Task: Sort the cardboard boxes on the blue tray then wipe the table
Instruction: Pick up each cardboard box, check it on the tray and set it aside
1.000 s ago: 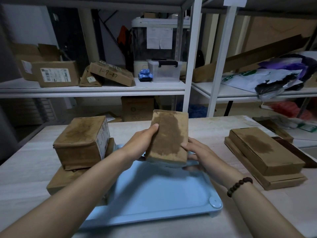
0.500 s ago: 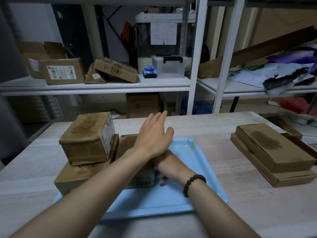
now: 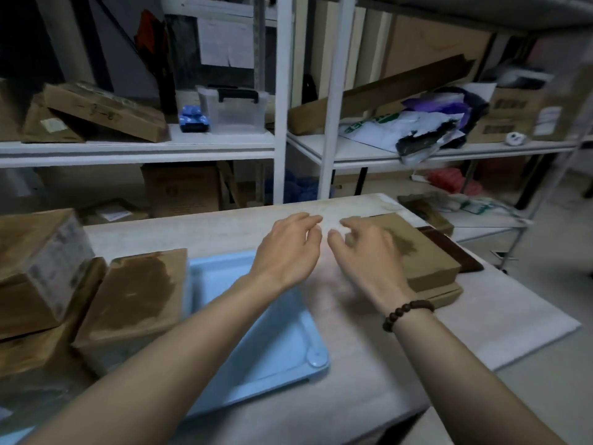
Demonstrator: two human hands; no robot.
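Observation:
The blue tray [image 3: 256, 345] lies on the wooden table [image 3: 224, 226] in front of me. A stained cardboard box [image 3: 134, 297] stands on the tray's left part, beside a stack of two more boxes [image 3: 35, 261] at the far left. On the table to the right lies a flat stack of two boxes [image 3: 423, 255]. My left hand [image 3: 288, 248] hovers past the tray's far right corner, fingers relaxed and empty. My right hand [image 3: 365, 252] is beside it, fingers loosely spread over the near left edge of the right-hand stack, holding nothing. The view is motion-blurred.
A dark flat board [image 3: 449, 248] lies behind the right stack at the table's edge. White shelving [image 3: 279, 146] stands behind the table with boxes, a clear bin [image 3: 234, 107], a blue toy tank [image 3: 192, 118] and bags. A low shelf [image 3: 481, 216] is on the right.
The box I held over the tray now stands on its left part. Both hands let go and moved right toward the stack on the table; the view swung right.

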